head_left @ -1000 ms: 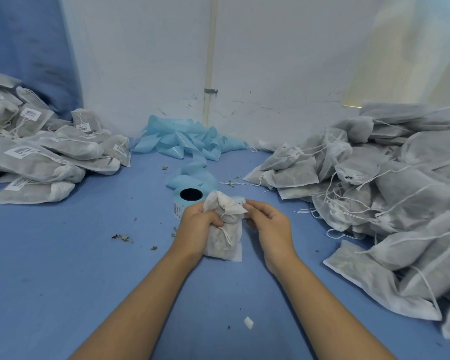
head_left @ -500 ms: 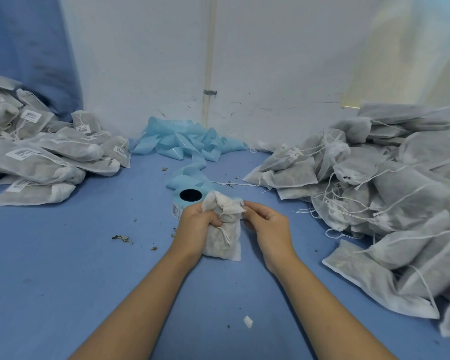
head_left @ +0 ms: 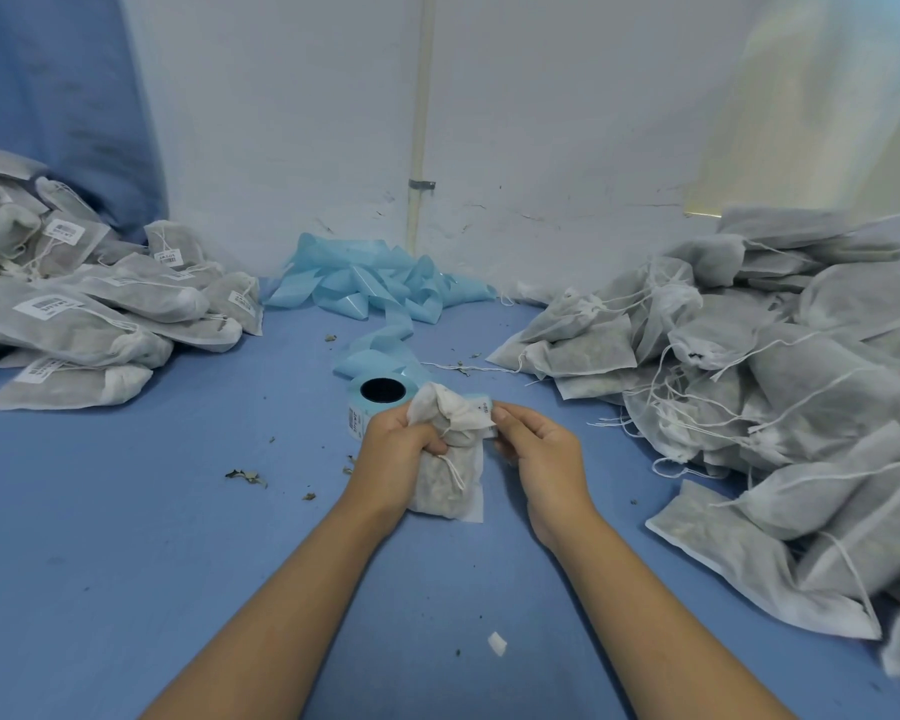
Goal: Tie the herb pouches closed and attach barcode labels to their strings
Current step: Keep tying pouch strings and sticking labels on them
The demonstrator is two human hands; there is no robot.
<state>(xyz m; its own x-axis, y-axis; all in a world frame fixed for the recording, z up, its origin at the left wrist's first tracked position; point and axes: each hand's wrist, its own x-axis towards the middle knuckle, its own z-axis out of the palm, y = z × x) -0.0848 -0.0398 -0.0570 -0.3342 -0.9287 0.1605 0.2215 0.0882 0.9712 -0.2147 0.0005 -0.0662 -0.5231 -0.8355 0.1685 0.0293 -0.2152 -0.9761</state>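
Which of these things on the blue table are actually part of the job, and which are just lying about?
Part of the job:
- herb pouch, gripped at its neck by the left hand
- barcode label, pinched by the right hand
- label roll
- labelled pile
- unlabelled pile

Lying about:
- spent blue backing tape
- herb crumbs
- white paper scrap
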